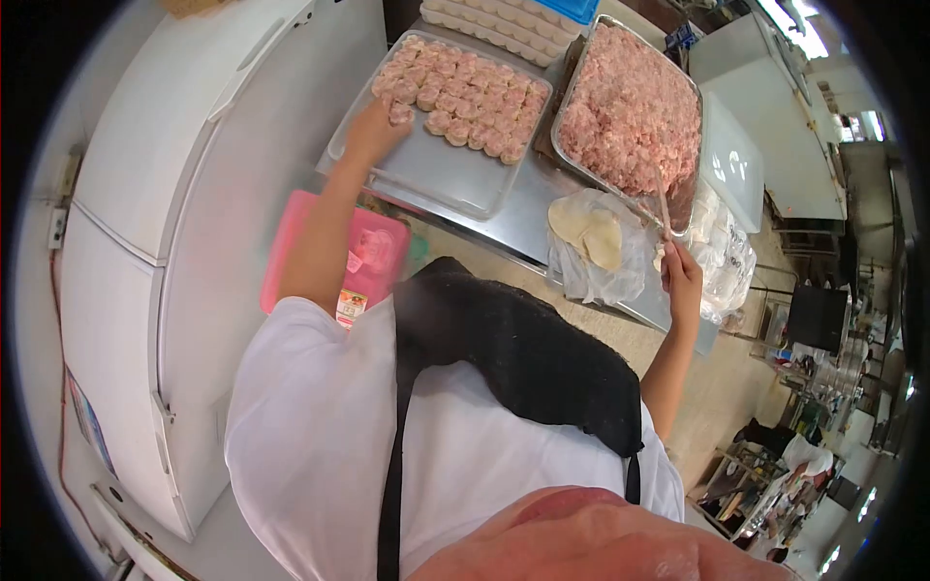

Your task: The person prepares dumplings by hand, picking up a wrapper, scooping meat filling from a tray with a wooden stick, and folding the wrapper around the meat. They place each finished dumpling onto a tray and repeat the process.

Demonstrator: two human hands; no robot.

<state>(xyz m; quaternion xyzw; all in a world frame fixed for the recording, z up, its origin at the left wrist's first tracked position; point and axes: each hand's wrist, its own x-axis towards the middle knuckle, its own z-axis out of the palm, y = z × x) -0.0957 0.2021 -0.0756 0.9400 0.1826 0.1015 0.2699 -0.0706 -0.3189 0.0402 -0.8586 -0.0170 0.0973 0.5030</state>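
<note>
At the left edge of the clear tray (448, 184), my left hand (376, 134) has its fingers closed around an open-topped meat dumpling (400, 113). Rows of similar dumplings (475, 97) fill the tray's far part. My right hand (682, 273) grips the handle of a thin, narrow spatula (664, 201). Its tip reaches the near corner of a metal pan (559, 145) heaped with ground meat filling (630, 107). Round dumpling wrappers (586, 232) lie on a plastic bag (591, 276) between my two hands.
Stacked white trays (504, 34) with a blue lid (572, 8) stand behind the dumplings. A pink container (373, 242) sits below the table at left. Beyond the pan are a translucent lid (731, 160) and white plastic bags (717, 257). A white refrigerator (252, 194) stands at left.
</note>
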